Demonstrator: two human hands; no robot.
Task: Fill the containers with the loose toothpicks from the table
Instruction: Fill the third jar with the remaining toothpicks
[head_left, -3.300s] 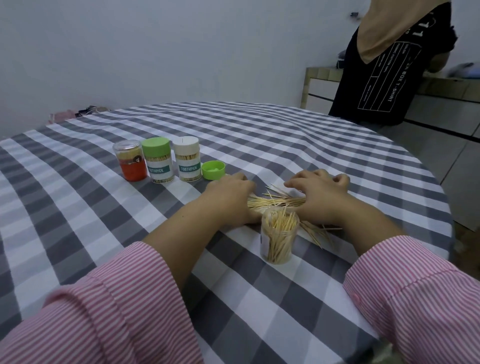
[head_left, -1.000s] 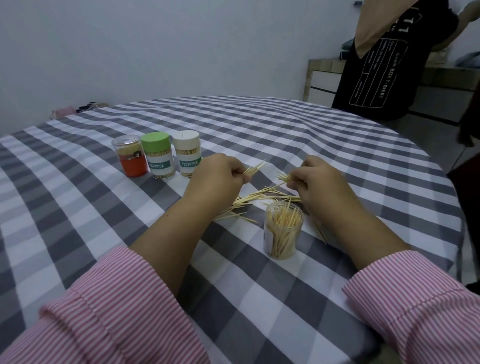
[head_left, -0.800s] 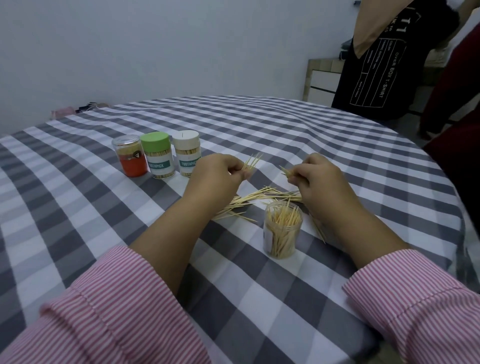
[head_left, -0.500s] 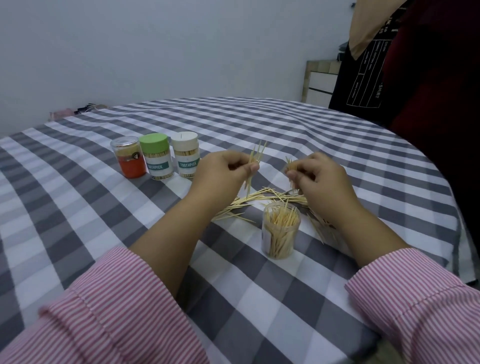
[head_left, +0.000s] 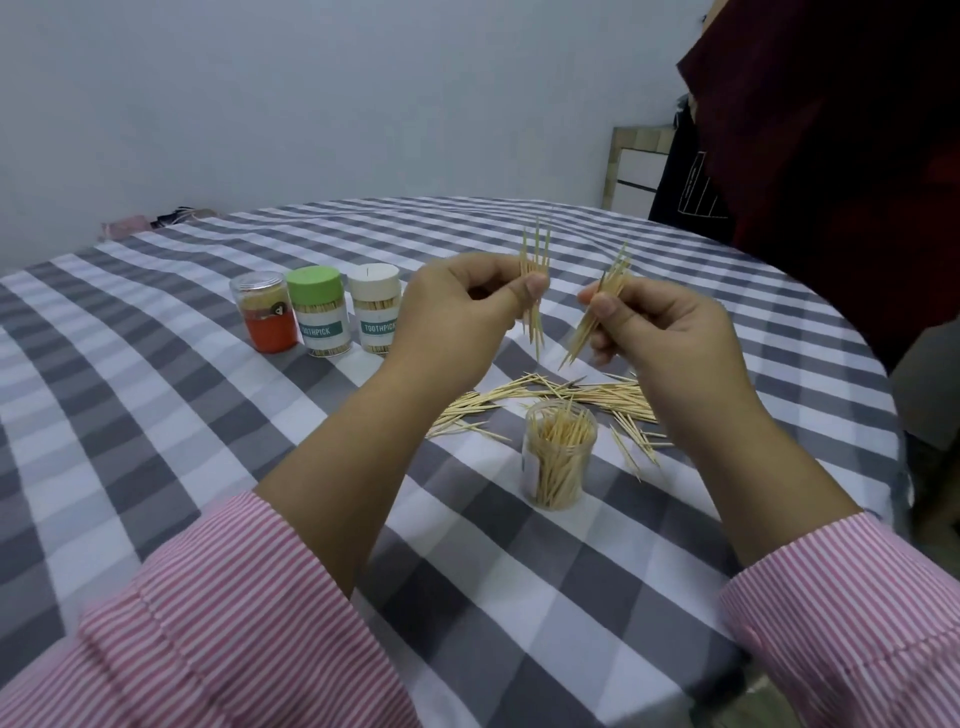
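Toothpick sorting on a grey-and-white checked tabletop (head_left: 156, 415), plain pale wall behind.

Left hand (head_left: 457, 306) and right hand (head_left: 660, 332) each pinch a small bundle mid-frame; loose toothpicks (head_left: 519, 397) lie around the open clear container (head_left: 558, 457). Lidded jars (head_left: 317, 312) sit center-left. A dark-clothed person (head_left: 831, 182) upper right is cropped, and the jar labels are partly hidden.

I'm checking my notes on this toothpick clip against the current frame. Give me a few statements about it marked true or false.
1. Each hand pinches a small bundle of toothpicks: left hand, right hand. True.
2. The open container is empty. False: it holds upright toothpicks.
3. Loose toothpicks lie on the checked tablecloth. True.
4. The green-lidded jar lies on its side. False: it stands upright between the orange jar and the white-lidded jar.
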